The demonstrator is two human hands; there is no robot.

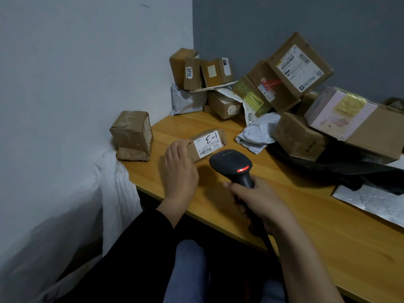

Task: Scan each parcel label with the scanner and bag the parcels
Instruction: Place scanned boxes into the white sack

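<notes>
**Small box steadied for the scan**

Nearest, the right hand [260, 200] is wrapped round the handle of the scanner [230, 164], whose head rises just ahead of that grip with a red light [242, 170] lit on its back. Left of that grip, the left hand [179, 169] curls its fingers over the near end of the small box [197, 153], which lies flat on the table [306, 215]. The label [208, 145] faces up just past that hold, close under the scanner's nose.

The box looks light and stiff, taped cardboard with firm edges (one hand should lift it easily). Its taped sides may be a little slick, so a hold across the short end, clear of the barcode, seems best.

Left of the holding hand, a white sack [113, 182] hangs beside the table. Beyond it stands a taped bundle [133, 136]. Farther from both grips lie a crumpled grey mailer [255, 136] and a heap of boxes [299, 68], one showing a red streak [272, 83], likely the beam overshooting.
</notes>
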